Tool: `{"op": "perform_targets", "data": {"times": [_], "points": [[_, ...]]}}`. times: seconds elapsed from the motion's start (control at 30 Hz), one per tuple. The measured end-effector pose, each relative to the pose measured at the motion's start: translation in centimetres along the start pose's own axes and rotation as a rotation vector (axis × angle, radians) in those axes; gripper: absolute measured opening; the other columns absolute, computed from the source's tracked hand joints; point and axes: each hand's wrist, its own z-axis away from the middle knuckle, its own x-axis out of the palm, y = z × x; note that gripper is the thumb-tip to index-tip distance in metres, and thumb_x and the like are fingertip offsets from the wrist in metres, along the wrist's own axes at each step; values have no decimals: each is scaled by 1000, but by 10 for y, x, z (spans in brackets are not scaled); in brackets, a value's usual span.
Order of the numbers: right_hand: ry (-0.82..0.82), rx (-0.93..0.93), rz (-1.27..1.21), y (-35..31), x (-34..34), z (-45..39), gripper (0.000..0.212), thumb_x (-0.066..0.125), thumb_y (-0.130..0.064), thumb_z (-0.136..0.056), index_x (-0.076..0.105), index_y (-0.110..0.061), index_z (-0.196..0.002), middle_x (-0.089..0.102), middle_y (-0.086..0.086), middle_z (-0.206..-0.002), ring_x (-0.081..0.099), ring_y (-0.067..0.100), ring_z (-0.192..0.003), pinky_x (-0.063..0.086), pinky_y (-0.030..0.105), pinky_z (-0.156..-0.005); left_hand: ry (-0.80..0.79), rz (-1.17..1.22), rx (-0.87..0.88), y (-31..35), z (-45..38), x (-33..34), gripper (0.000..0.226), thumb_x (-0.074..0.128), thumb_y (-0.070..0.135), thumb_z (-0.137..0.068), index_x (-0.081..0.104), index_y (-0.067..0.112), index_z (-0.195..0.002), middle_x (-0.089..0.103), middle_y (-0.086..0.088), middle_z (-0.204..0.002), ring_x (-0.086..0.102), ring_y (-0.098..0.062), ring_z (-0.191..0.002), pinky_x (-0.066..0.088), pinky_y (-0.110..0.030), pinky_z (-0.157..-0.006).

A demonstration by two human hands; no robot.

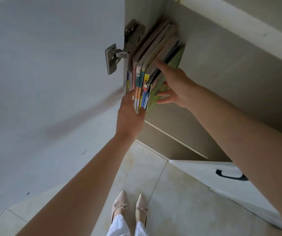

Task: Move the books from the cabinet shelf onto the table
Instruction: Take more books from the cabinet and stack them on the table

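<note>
Books (144, 79): a row standing upright at the left end of the cabinet shelf (196, 106), beside the open door (51, 65).
Left hand (130, 113): fingers curled around the spines' left side, gripping the row.
Right hand (176, 86): fingers spread, pressing the green cover on the row's right side.

— From my feed I count two hands, left hand (130, 111) and right hand (174, 86), two shoes (119, 206), one hinge (115, 57)
— And the books (142, 86)?
— One packed row; can't count them
</note>
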Motion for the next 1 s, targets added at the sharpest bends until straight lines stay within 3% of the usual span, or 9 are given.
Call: {"op": "perform_targets", "data": {"times": [0.1, 0.27, 0.4, 0.5, 0.6, 0.67, 0.8, 0.93, 1.0], "points": [[-48, 52, -100, -7, 5, -7, 84, 56, -67, -80, 24, -28, -147, 30, 22, -150, 44, 50, -123, 48, 63, -89, 30, 21, 23, 0, -2, 5, 61, 57, 5, -90, 35, 20, -145, 43, -3, -145, 48, -22, -130, 47, -39, -104], [-90, 67, -57, -10, 14, -11, 81, 63, -64, -76, 35, -23, -140, 41, 23, -140, 50, 51, -117, 49, 64, -86, 17, 14, 47, -4, 1, 14, 63, 55, 5, -89, 34, 20, -146, 42, -3, -147, 48, -22, -130, 45, -34, -103], [-85, 47, -44, -8, 9, -12, 60, 61, -58, -82, 43, -16, -121, 51, 18, -99, 47, 49, -121, 48, 63, -91, -19, 11, 21, -5, 3, 20, 66, 57, 5, -89, 30, 21, -148, 42, -3, -147, 50, -23, -128, 45, -28, -94], [-95, 28, -26, -5, 4, -14, 71, 59, -56, -85, 34, -20, -141, 47, 23, -131, 47, 47, -123, 47, 61, -93, -10, 20, 31, -7, 2, 24, 68, 57, 5, -88, 29, 21, -148, 40, -3, -147, 51, -23, -126, 45, -26, -88], [-141, 30, -37, -5, -4, -12, 42, 58, -49, -88, 47, -17, -113, 56, 15, -106, 57, 45, -108, 47, 61, -93, -17, 41, 33, -6, 4, 27, 69, 58, 5, -88, 29, 21, -148, 39, -2, -146, 50, -23, -125, 50, -35, -92], [-174, 42, -66, -6, -8, -11, 29, 58, -44, -89, 50, -19, -101, 56, 13, -97, 62, 41, -93, 50, 60, -87, 5, 41, 51, -7, 3, 29, 66, 59, 4, -88, 33, 21, -146, 39, -2, -144, 48, -21, -127, 49, -33, -94], [-222, 77, -111, -7, -16, -14, 63, 62, -40, -83, 37, -16, -137, 53, 25, -124, 58, 48, -106, 43, 69, -90, 46, 32, 88, -11, -1, 30, 57, 60, 2, -85, 43, 21, -136, 42, -1, -140, 48, -20, -124, 53, -33, -92], [-230, 113, -20, -16, -9, -15, 75, 63, -62, -76, 41, -20, -132, 55, 21, -122, 56, 50, -107, 41, 73, -86, -46, 34, 76, -12, 2, 34, 57, 60, 6, -88, 41, 27, -137, 51, 3, -136, 50, -17, -123, 53, -35, -94], [-200, 111, 68, -19, -3, -15, 78, 64, -67, -72, 43, -20, -131, 56, 19, -120, 57, 48, -106, 44, 72, -83, -65, 24, 76, -14, 5, 37, 62, 60, 9, -89, 33, 30, -141, 50, 5, -139, 50, -13, -124, 52, -27, -90]]}}
